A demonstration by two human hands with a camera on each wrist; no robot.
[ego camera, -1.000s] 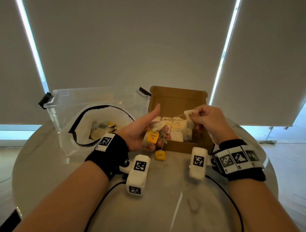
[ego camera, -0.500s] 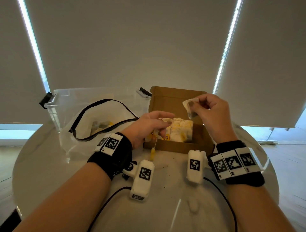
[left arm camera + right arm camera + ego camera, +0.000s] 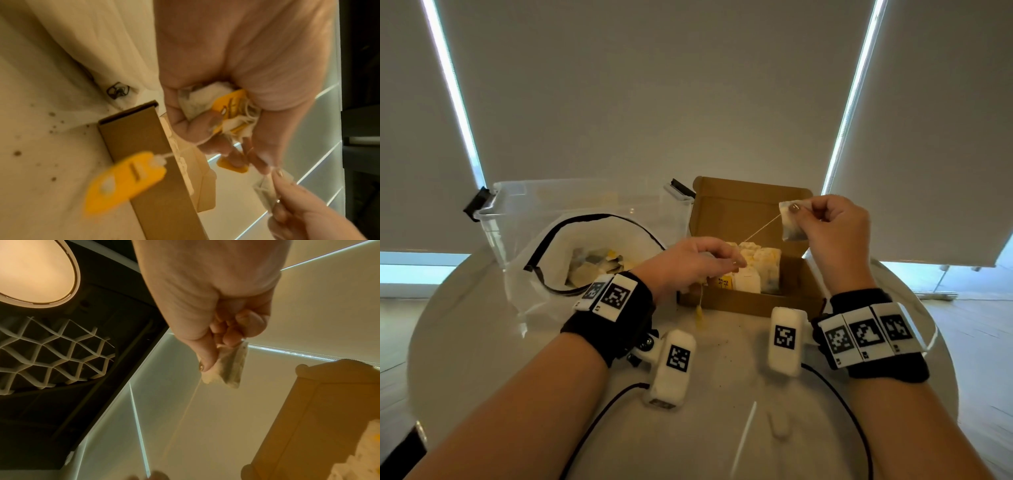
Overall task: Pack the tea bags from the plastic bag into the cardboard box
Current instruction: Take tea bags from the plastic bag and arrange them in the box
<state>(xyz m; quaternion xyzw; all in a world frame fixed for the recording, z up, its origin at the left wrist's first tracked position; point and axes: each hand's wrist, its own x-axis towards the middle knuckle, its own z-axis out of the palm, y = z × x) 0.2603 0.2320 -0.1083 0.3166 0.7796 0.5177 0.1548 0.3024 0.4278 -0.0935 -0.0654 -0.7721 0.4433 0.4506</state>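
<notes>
Right hand pinches tea bag; left hand clutches tea bag bundle.

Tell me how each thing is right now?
cardboard box: open, part filled.
plastic bag: open, some tea bags inside.
lifted tea bag: pinched by right hand, string taut.
bunch of tea bags: gripped by left hand.

Little can be read. A yellow tag among the tea bags in the cardboard box carries a dark word that looks like "RELAX" (the smaller line under it is too fine to make out). The black-and-white square markers on the wrist gear hold patterns only, no letters
</notes>
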